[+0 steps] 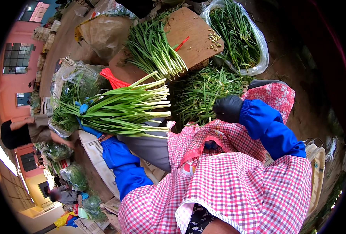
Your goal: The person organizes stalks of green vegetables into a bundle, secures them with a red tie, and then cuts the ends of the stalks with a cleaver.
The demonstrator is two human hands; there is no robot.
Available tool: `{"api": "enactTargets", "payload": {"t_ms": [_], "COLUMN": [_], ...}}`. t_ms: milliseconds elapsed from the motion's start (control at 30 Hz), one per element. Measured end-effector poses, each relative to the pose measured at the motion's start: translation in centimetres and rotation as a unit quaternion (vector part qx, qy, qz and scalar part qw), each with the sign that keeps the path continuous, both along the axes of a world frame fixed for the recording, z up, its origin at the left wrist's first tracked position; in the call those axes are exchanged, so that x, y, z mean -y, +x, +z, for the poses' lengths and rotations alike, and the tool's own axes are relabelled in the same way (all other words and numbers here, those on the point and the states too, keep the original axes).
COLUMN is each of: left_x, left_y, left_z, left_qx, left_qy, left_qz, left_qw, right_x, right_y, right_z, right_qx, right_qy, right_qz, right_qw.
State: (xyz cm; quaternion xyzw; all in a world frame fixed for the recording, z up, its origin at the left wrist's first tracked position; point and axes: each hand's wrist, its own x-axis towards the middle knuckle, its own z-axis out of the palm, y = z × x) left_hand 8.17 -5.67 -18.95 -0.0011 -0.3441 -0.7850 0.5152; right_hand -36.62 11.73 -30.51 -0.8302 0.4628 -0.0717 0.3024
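My left hand (pixel 83 109), in a blue glove, grips a bunch of long green leafy stalks (pixel 123 108), probably garlic chives or green garlic. Their pale cut ends fan out towards my knees. My right hand (pixel 227 108), in a black glove, is curled near my lap, above a heap of loose green leaves (pixel 200 93). Its fingers are turned away, so I cannot see whether anything is in it. Beyond the held bunch, another bundle of stalks (pixel 158 49) lies on a brown wooden board (pixel 187 26). Red plastic ties (pixel 113 78) lie at the board's near left.
A clear plastic bag (pixel 262 60) full of greens stands right of the board. Small cut-off stem ends (pixel 214 39) and a red strip (pixel 181 44) lie on the board. Left are a bag of greens (pixel 70 87) and a pale plastic crate (pixel 98 158). A person (pixel 18 131) stands farther off.
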Motion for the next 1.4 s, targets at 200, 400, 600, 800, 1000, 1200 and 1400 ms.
{"api": "enactTargets", "payload": {"t_ms": [200, 400, 600, 800, 1000, 1200, 1400], "left_x": [1.1, 0.7, 0.5, 0.4, 0.4, -0.6, -2.3], "left_y": [-4.0, -3.7, -4.3, -4.0, -3.6, -5.8, -9.2], "left_z": [-6.9, -1.5, -0.4, 0.5, 1.1, 1.0, 1.5], "left_qx": [-0.35, -0.106, -0.029, -0.031, -0.112, -0.139, -0.192], "left_qy": [0.136, -0.012, -0.048, -0.067, -0.086, -0.093, -0.093], "left_qz": [-0.652, -0.205, -0.157, -0.119, -0.065, -0.067, -0.044], "left_qw": [0.659, 0.973, 0.986, 0.99, 0.988, 0.984, 0.976], "right_x": [1.5, 5.0, 6.0, 5.0, 6.5, 7.6, 5.8], "right_y": [2.0, 5.6, 6.2, 2.5, 6.1, 8.9, 6.5], "right_z": [3.2, 7.1, 6.2, 4.6, 8.5, 6.5, 5.0], "right_qx": [0.234, 0.412, 0.348, 0.25, 0.424, 0.578, 0.548], "right_qy": [-0.066, -0.143, -0.242, -0.198, -0.145, -0.06, 0.099], "right_qz": [-0.101, -0.144, -0.077, -0.089, -0.021, 0.058, 0.009], "right_qw": [0.965, 0.888, 0.903, 0.944, 0.894, 0.812, 0.83]}}
